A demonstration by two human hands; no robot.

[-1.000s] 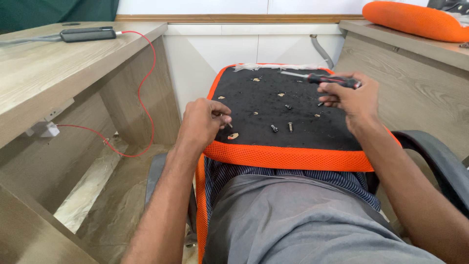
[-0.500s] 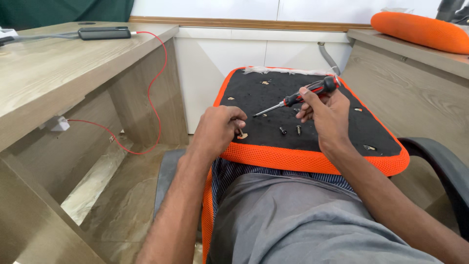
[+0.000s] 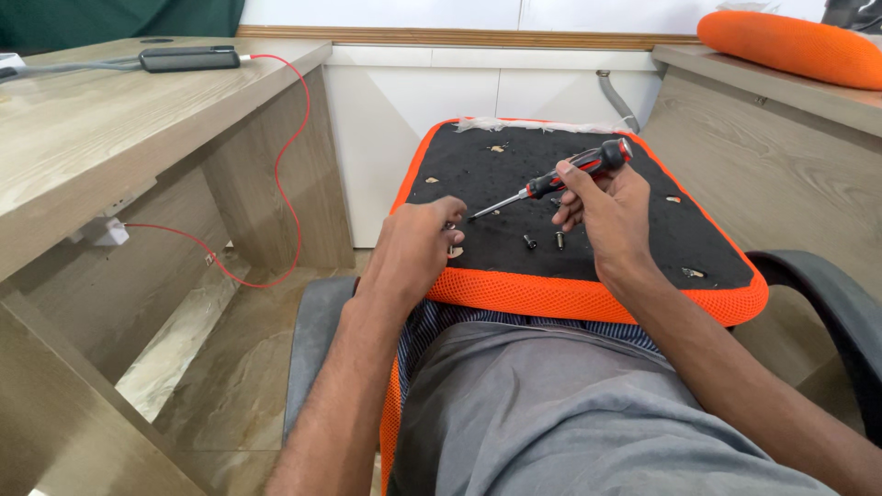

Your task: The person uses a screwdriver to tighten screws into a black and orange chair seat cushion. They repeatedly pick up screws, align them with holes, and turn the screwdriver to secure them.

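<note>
resting upside down across the lap, an orange chair seat shows its black underside. since a second ago the right hand has been brought inward, fingers closed around a red-and-black screwdriver whose tip is now aimed at the left hand. that hand is curled, pinching something unseen. loose screws lie just beside.
</note>
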